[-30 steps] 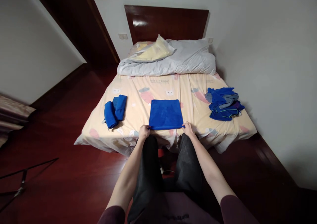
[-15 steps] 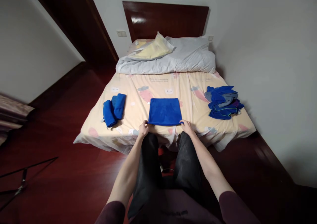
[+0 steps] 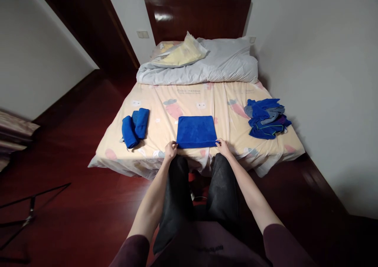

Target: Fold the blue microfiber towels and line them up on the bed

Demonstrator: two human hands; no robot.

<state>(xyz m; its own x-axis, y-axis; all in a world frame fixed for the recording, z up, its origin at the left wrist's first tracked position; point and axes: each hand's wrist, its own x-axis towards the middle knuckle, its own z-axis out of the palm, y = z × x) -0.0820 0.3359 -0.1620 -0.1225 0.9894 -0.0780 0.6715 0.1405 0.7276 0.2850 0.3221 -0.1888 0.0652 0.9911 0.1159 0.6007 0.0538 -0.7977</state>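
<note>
A blue cloth (image 3: pixel 197 129) lies flat near the front edge of the bed, with a narrow fold along its near side. My left hand (image 3: pixel 171 149) pinches the near left corner of it. At the near right corner, my right hand (image 3: pixel 222 146) has its fingers closed on the same cloth. Rolled blue cloths (image 3: pixel 130 132) rest side by side on the bed to the left. To the right is a loose heap of blue and grey cloths (image 3: pixel 267 119), crumpled together.
The bed (image 3: pixel 159 101) has a patterned yellowish sheet. A grey quilt (image 3: pixel 227 62) and a pale yellow pillow (image 3: pixel 189 53) lie by the dark headboard (image 3: pixel 201 17). Black stand legs (image 3: pixel 31 208) are on the floor at the lower left.
The near edge of the blue cloth has been turned up and inward into a narrow fold, both hands moving slightly with it. The view has tilted slightly.
</note>
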